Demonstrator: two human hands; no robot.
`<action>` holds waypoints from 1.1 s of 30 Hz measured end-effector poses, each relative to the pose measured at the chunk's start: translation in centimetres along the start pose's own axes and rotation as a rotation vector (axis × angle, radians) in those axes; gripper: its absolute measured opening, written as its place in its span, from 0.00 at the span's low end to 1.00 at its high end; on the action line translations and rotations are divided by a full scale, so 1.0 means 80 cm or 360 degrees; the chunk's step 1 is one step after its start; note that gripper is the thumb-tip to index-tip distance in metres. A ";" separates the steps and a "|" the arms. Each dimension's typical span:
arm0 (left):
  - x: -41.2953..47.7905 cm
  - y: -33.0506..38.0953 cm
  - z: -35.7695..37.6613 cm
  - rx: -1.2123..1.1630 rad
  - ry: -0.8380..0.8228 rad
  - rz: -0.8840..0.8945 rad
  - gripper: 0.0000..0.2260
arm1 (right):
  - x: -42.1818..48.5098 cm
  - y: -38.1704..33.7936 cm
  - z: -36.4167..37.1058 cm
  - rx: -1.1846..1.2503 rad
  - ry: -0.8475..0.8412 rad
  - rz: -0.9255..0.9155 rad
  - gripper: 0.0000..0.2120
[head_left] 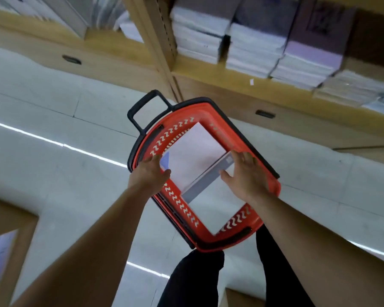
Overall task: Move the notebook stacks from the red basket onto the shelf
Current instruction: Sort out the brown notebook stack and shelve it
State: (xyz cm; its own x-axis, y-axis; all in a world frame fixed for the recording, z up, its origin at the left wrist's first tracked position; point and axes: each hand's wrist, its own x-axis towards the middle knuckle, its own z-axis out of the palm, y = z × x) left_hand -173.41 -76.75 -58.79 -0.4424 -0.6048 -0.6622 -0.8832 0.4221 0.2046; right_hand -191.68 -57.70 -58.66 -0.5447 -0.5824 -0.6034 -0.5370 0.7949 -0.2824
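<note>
A red basket (211, 114) with a black rim and a raised black handle stands on the pale floor below me. Inside it lie white notebook stacks (193, 154), one with a grey spine band (205, 181). My left hand (152, 171) hovers at the basket's left rim, fingers apart and holding nothing. My right hand (245, 176) reaches over the right side, fingers spread at the edge of the stacks, not closed on them. The wooden shelf (208, 72) lies beyond the basket and carries several notebook stacks (255, 47).
Below the shelf are wooden drawer fronts with dark handles (265, 114). Another shelf bay (60, 21) with books lies to the left. A wooden unit (13, 220) sits at the lower left. My dark trouser legs (193, 280) stand just behind the basket.
</note>
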 end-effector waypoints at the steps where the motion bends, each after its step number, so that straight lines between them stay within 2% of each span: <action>1: 0.013 -0.009 0.018 0.0008 -0.0010 0.0011 0.25 | 0.011 0.002 0.024 -0.0001 -0.0009 0.0008 0.34; 9: 0.137 -0.032 0.126 0.0073 0.0010 0.0035 0.31 | 0.094 0.047 0.189 -0.0060 0.0076 0.0050 0.37; 14: 0.213 -0.042 0.176 -0.0085 0.0067 -0.0003 0.37 | 0.111 0.066 0.254 -0.0060 0.0338 0.0015 0.34; 20: 0.257 -0.041 0.202 -0.0040 0.0120 -0.0046 0.45 | 0.119 0.069 0.270 -0.0133 0.0454 0.0013 0.34; 22: 0.270 -0.040 0.201 0.0007 0.0066 -0.0053 0.45 | 0.123 0.070 0.271 -0.0144 0.0465 0.0009 0.34; 24: 0.285 -0.050 0.210 0.0266 0.0251 0.0101 0.40 | 0.125 0.070 0.271 -0.0149 0.0468 -0.0001 0.34; 25: 0.296 -0.056 0.208 0.0271 0.0031 0.0049 0.37 | 0.126 0.071 0.272 -0.0137 0.0482 -0.0007 0.34; 27: 0.328 -0.078 0.230 0.0143 0.0415 0.0271 0.37 | 0.128 0.071 0.273 -0.0128 0.0509 -0.0023 0.35; 28: 0.317 -0.075 0.228 0.0169 0.0416 0.0286 0.36 | 0.128 0.072 0.273 -0.0136 0.0517 -0.0030 0.35; 30: 0.267 -0.049 0.208 0.0216 0.0300 0.0141 0.34 | 0.128 0.073 0.274 -0.0163 0.0540 -0.0035 0.34; 31: 0.262 -0.042 0.209 0.0123 0.0418 0.0108 0.38 | 0.129 0.073 0.275 -0.0176 0.0546 -0.0034 0.34; 33: 0.252 -0.032 0.206 -0.0150 0.0208 -0.0094 0.43 | 0.129 0.074 0.275 -0.0195 0.0541 -0.0032 0.34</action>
State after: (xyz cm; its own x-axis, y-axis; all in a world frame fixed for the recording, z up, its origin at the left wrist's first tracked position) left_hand -177.47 -78.89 -84.57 -0.4004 -0.7118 -0.5771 -0.9162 0.3215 0.2391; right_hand -186.30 -55.29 -82.98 -0.7053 -0.6375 -0.3100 -0.6120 0.7683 -0.1876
